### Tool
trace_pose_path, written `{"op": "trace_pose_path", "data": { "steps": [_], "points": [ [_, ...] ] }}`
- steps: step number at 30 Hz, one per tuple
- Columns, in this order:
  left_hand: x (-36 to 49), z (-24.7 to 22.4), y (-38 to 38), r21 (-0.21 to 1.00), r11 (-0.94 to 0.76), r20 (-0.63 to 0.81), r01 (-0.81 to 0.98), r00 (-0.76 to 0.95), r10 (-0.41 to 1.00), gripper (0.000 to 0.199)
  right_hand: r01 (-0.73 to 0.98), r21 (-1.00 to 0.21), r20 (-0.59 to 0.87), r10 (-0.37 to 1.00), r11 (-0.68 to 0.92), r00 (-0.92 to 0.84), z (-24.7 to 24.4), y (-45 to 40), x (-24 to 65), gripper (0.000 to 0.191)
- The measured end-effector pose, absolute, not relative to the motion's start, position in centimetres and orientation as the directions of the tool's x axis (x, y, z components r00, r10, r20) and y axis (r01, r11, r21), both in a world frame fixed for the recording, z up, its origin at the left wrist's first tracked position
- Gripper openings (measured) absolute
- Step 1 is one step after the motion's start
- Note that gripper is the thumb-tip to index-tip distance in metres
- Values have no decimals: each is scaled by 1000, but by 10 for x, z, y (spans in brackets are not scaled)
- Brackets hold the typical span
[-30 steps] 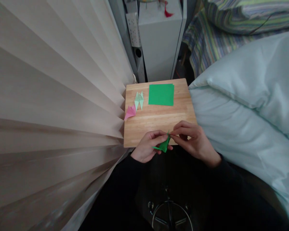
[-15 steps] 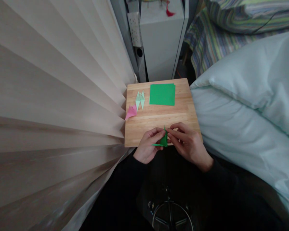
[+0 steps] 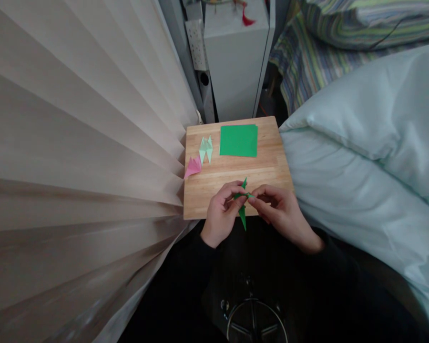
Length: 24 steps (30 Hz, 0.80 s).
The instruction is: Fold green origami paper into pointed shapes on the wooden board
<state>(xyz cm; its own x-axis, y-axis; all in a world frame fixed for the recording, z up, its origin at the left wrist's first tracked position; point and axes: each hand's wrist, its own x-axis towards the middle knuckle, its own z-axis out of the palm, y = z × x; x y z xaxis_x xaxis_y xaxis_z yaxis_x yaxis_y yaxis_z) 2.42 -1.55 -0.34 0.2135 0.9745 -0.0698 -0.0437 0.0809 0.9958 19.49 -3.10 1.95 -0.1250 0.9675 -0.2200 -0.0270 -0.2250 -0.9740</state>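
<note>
Clearly, the folded green paper is between the two hands, over the near edge of the wooden surface. Its middle lies inside the grip of the left hand, where thumb and fingers are pinching it. One narrow point comes out on the far side of this grip, and another points to the near side, beyond the surface's edge. The right hand pinches with its fingertips a small part at the right side of the same paper.

Farther away, a pile of flat green sheets lies near the far edge of the surface. To its left is a light green folded paper with sharp tips, and just beside this, on the near left, a pink folded paper.

Behind the surface stands a white cabinet, with a red tassel on its top; its inside is hidden. At its left is a grey holder with a round hole, whose contents I cannot tell.
</note>
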Motion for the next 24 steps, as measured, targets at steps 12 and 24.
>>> {"op": "trace_pose_path", "data": {
  "steps": [12, 24],
  "points": [
    [23, 0, -18, 996, 86, -92, 36, 242, 966, 10, -126, -937, -305, 939, -326, -161, 17, -30, 198, 29],
    [28, 2, -14, 937, 344, -322, -67, 220, 921, 30, 99, -989, -118, 992, -113, -50, 5, -26, 198, 31]
  ]
}}
